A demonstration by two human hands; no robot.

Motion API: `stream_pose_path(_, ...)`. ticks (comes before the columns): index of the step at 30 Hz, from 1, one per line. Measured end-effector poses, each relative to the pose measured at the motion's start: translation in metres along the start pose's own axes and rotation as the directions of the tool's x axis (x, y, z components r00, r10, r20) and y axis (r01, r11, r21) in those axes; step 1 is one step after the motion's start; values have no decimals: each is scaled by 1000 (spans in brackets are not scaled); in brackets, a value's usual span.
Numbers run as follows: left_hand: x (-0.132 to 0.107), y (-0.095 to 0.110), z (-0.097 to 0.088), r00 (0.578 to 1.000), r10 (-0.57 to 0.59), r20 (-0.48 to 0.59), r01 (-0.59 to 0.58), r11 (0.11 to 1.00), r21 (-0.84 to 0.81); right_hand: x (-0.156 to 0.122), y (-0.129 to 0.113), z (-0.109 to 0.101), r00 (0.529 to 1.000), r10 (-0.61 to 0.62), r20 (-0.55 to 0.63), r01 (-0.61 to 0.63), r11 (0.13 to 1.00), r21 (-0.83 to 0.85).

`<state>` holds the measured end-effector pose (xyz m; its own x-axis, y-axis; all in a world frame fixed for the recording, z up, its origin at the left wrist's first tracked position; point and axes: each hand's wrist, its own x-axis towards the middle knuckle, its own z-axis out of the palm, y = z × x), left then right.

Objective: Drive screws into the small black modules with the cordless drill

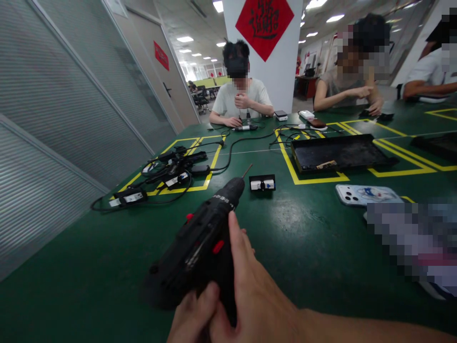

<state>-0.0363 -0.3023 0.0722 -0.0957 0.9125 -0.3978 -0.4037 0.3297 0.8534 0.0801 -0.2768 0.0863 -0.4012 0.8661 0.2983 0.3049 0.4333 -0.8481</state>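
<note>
A black cordless drill (203, 233) with red buttons lies across the view. Its thin bit points up and away to the right. My right hand (255, 281) is closed on the drill's handle, with the index finger stretched along its right side. Close beside it, my left hand (194, 312) is bent around the lower handle, its fingers partly hidden. Just beyond the bit's tip, a small black holder with white labels (262, 184) sits on the green table (296, 267).
Black power adapters with tangled cables (174, 164) lie at the left inside yellow tape. A black tray (335, 155) stands at the right, with a phone (369, 195) nearer me. Other people (243, 93) sit working along the far side.
</note>
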Motion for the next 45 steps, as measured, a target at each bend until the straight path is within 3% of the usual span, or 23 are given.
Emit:
stream_pose_path(2, 7, 8, -2, 998, -12, 54, 16, 997, -73, 3, -8, -4, 998, 28, 64, -19, 990, -138)
stream_pose_path(4, 18, 16, -9, 993, 22, 116, -5, 989, -148, 9, -17, -15, 978, -135, 156, 172, 949, -262)
stream_pose_path(5, 25, 22, -15, 991, 34, 130, -11, 985, -171, 14, -19, -23, 962, -231, 145, 267, 904, -334)
stream_pose_path(7, 37, 37, -25, 985, 58, 162, -22, 977, -211, 28, -16, -42, 907, -420, 32, 389, 808, -442)
stream_pose_path(9, 49, 56, -30, 965, 40, 260, 26, 968, -248, 45, 0, -64, 837, -522, -165, 386, 776, -499)
stream_pose_path(11, 59, 74, -28, 938, 81, 337, 36, 944, -328, 64, 30, -85, 811, -454, -369, 192, 803, -564)
stream_pose_path(13, 69, 86, -23, 916, 138, 378, 52, 892, -450, 81, 67, -101, 801, -372, -469, 20, 799, -601)
stream_pose_path(15, 78, 89, -17, 905, 152, 397, 88, 847, -525, 90, 103, -112, 798, -330, -504, -52, 796, -603)
stream_pose_path(18, 87, 85, -17, 906, 126, 404, 114, 847, -520, 91, 142, -117, 822, -288, -491, -101, 774, -625)
stream_pose_path(20, 92, 84, -21, 907, 154, 392, 66, 868, -493, 87, 155, -115, 841, -275, -466, -108, 759, -642)
stream_pose_path(22, 96, 90, -26, 893, 243, 379, -58, 897, -439, 86, 161, -112, 853, -271, -446, -105, 748, -656)
stream_pose_path(25, 105, 106, -29, 831, 389, 399, -263, 905, -334, 87, 163, -106, 864, -273, -423, -95, 736, -670)
stream_pose_path(28, 115, 115, -27, 804, 385, 454, -268, 915, -302, 88, 163, -101, 871, -275, -407, -90, 726, -682)
stream_pose_path(31, 121, 105, -21, 812, 283, 511, -150, 946, -286, 87, 163, -100, 874, -270, -405, -98, 718, -689)
stream_pose_path(38, 114, 56, -13, 834, 46, 550, 53, 985, -163, 81, 154, -96, 894, -262, -363, -67, 724, -687)
stream_pose_path(45, 105, 49, -9, 802, -66, 594, 218, 958, -187, 86, 168, -102, 929, -198, -312, -67, 739, -670)
